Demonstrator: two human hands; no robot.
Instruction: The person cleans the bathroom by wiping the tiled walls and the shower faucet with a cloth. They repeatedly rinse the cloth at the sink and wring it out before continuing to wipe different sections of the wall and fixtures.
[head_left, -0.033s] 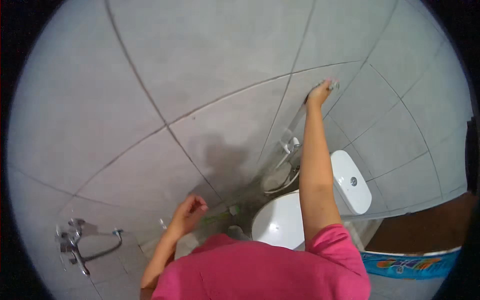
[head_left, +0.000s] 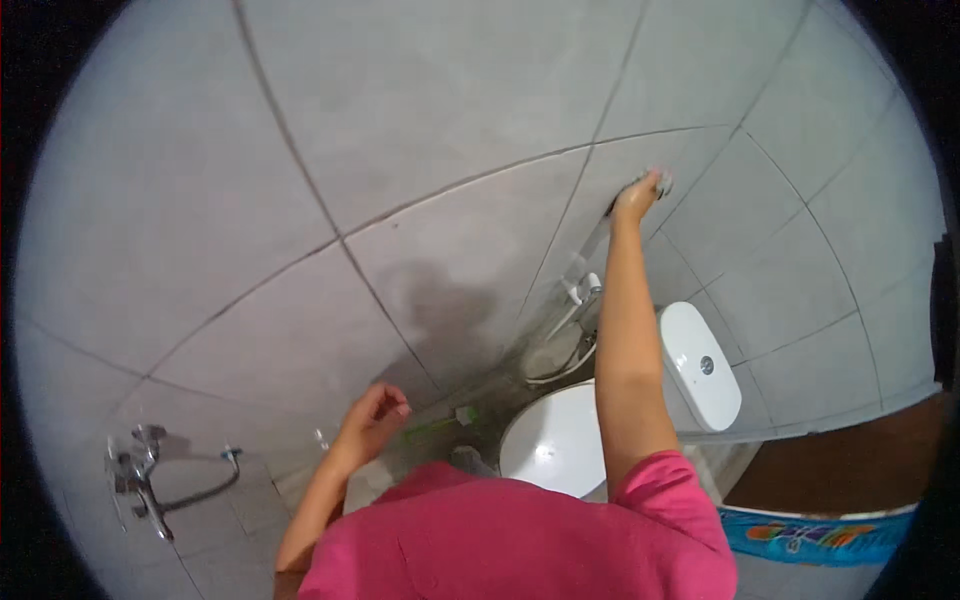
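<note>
- Currently, the right hand (head_left: 637, 197) is clenched round a pale crumpled pad (head_left: 665, 184), on the tiled wall (head_left: 480, 110) high above the toilet (head_left: 545, 440), near the corner; at this reach the pad is small and partly covered, so it might equally be a folded cloth.
- The left hand (head_left: 376, 417) hangs left of the toilet, fingers loosely curled, with nothing visible in its grasp.
- The step in hand looks like rubbing the wall tiles; it would go best with the pad flat and pressure even, in short overlapping strokes down towards the toilet.
- The grout line in the corner above the toilet probably calls for the pad's edge, worked lengthwise.
- Mind the hand sprayer (head_left: 590, 286) just beside the toilet: a low sweep could knock it.
</note>
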